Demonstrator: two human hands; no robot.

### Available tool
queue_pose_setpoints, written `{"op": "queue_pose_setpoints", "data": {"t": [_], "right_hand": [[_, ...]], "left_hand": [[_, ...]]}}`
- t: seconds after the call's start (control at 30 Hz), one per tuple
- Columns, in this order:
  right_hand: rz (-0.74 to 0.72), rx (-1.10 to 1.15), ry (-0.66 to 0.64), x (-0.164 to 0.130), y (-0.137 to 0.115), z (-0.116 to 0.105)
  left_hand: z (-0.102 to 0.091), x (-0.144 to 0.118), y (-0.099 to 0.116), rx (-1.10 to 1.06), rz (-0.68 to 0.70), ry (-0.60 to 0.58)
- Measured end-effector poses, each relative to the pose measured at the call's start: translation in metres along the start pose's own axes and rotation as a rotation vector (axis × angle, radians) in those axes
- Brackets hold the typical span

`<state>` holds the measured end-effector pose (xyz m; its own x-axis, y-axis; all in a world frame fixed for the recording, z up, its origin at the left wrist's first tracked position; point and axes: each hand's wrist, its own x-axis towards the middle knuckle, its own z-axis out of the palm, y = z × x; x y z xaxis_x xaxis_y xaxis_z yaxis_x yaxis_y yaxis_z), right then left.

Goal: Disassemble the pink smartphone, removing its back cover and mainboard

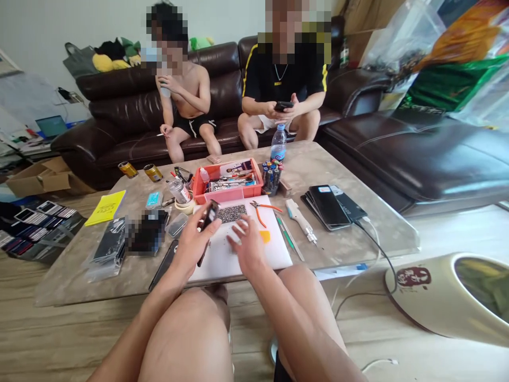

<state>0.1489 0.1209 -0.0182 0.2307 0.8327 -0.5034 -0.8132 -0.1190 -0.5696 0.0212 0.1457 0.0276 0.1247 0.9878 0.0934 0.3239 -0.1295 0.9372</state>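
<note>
My left hand grips a dark phone, tilted up over a white work mat. Its far end shows above my thumb, and my fingers hide much of the rest. Close by on the right, my right hand hovers over the mat with fingers spread and nothing in them. Beyond both hands lies a patch of small dark screws or bits. Orange-handled cutters and a yellow piece rest near my right hand.
A red tool bin, a screwdriver rack and a bottle stand further back. Stacked phones and an electric screwdriver lie right; bagged parts left. Two people sit on the sofa. A bin stands right.
</note>
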Motion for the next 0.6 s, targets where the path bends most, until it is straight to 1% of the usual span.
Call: {"op": "queue_pose_setpoints", "data": {"t": [0.07,0.1,0.13,0.17,0.3,0.4,0.43,0.47,0.5,0.57,0.6], "right_hand": [[0.106,0.048,-0.192,-0.001,0.007,0.006],[0.153,0.076,-0.270,-0.001,0.010,0.008],[0.186,0.099,-0.317,0.000,0.012,0.009],[0.201,0.113,-0.328,0.001,0.014,0.009],[0.182,0.105,-0.249,0.010,0.018,0.002],[0.137,0.089,-0.183,0.013,0.017,-0.005],[0.120,0.081,-0.173,0.013,0.016,-0.006],[0.107,0.072,-0.177,0.012,0.015,-0.006],[0.100,0.058,-0.203,0.010,0.014,-0.006],[0.096,-0.009,-0.293,0.006,0.012,-0.002],[0.090,-0.060,-0.333,0.004,0.010,0.000]], "left_hand": [[0.005,0.003,-0.008,0.172,-0.003,-0.080],[0.007,0.004,-0.012,0.250,-0.003,-0.095],[0.009,0.004,-0.015,0.316,-0.001,-0.084],[0.010,0.005,-0.018,0.363,0.001,-0.064],[0.007,0.006,-0.024,0.415,-0.004,-0.008],[0.003,0.007,-0.023,0.408,0.026,0.121],[0.002,0.008,-0.023,0.399,0.040,0.140],[0.002,0.008,-0.023,0.388,0.048,0.129],[0.002,0.008,-0.024,0.378,0.049,0.092],[0.002,0.009,-0.027,0.363,0.028,-0.014],[0.002,0.010,-0.029,0.356,0.017,-0.045]]}}
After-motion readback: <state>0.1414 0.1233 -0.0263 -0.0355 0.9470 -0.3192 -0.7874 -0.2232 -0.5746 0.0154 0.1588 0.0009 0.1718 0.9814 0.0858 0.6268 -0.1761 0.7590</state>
